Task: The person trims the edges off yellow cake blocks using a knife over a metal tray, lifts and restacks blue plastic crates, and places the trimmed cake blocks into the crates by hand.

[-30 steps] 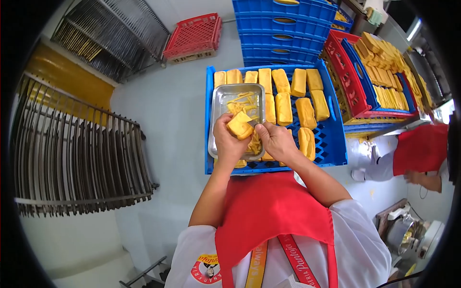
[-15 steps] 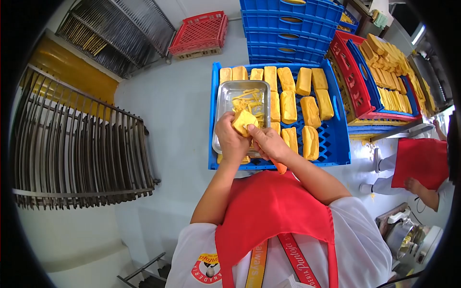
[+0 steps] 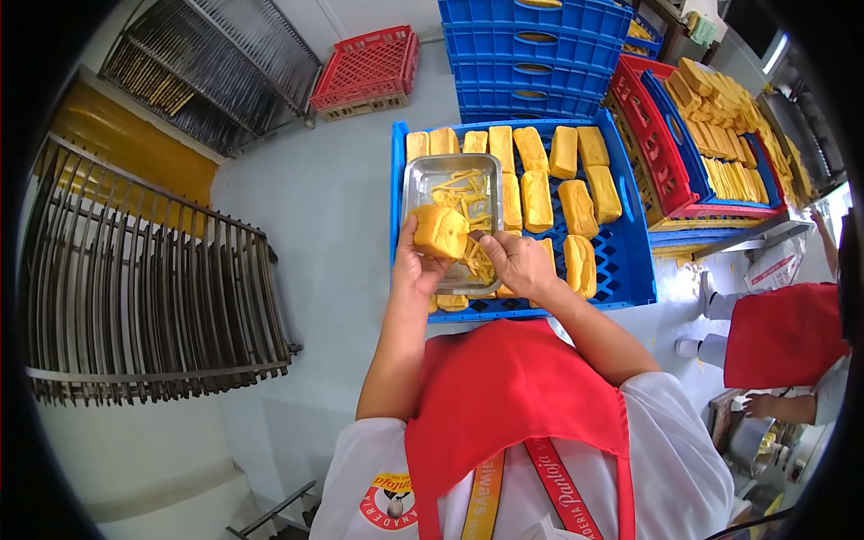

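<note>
My left hand (image 3: 414,272) grips a yellow bread loaf (image 3: 441,232), tilted with one end toward my right hand. Closed around a knife (image 3: 476,236), my right hand (image 3: 524,264) brings the short blade up against the loaf's right end; the handle is hidden in the fist. Below both hands is a metal tray (image 3: 453,163) containing thin yellow bread strips (image 3: 470,196). The tray rests in a blue crate (image 3: 641,290) over part of its rows of loaves (image 3: 578,209).
Blue crates (image 3: 540,72) are stacked behind. At right, a blue-and-red crate stack holds sliced bread (image 3: 733,175). A co-worker in a red apron (image 3: 778,333) stands at far right. Metal racks (image 3: 157,288) line the left, with a red crate (image 3: 369,67) on the floor.
My left hand has turned the loaf and shifted it left, so more of its side shows. My right hand has rotated, hiding the knife's orange handle. The co-worker's lower hand has moved down and left.
</note>
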Motion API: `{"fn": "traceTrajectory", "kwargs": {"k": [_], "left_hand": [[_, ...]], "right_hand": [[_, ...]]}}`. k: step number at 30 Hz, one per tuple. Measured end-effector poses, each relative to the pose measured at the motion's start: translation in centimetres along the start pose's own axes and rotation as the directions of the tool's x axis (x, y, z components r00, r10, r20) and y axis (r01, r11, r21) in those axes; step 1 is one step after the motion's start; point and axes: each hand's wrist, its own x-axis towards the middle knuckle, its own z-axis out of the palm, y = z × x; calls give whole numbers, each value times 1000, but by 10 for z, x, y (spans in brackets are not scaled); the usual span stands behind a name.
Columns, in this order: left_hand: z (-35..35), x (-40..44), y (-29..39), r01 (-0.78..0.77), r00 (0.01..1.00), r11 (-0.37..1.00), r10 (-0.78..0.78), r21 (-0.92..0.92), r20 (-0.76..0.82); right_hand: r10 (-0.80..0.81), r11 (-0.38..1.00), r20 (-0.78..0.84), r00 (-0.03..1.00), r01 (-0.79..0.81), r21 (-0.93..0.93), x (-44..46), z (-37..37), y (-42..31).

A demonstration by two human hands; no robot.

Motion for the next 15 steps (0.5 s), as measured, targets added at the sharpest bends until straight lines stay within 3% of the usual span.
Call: {"fn": "traceTrajectory", "kwargs": {"k": [2, 9, 12, 15], "left_hand": [[-5, 6, -5, 9, 1000, 1000, -9, -21, 21], [2, -2, -9, 32, 997, 999, -34, 24, 64], [4, -1, -12, 7, 999, 1000, -8, 27, 46], [8, -3, -12, 3, 1000, 999, -3, 53, -7]], "right_hand": [[-73, 996, -30, 997, 72, -44, -1, 1, -4], [-83, 994, -44, 996, 80, -80, 7, 2, -9], [-129, 991, -6, 992, 128, -40, 10, 7, -3], [-46, 989, 88, 995, 58, -134, 12, 8, -1]]}}
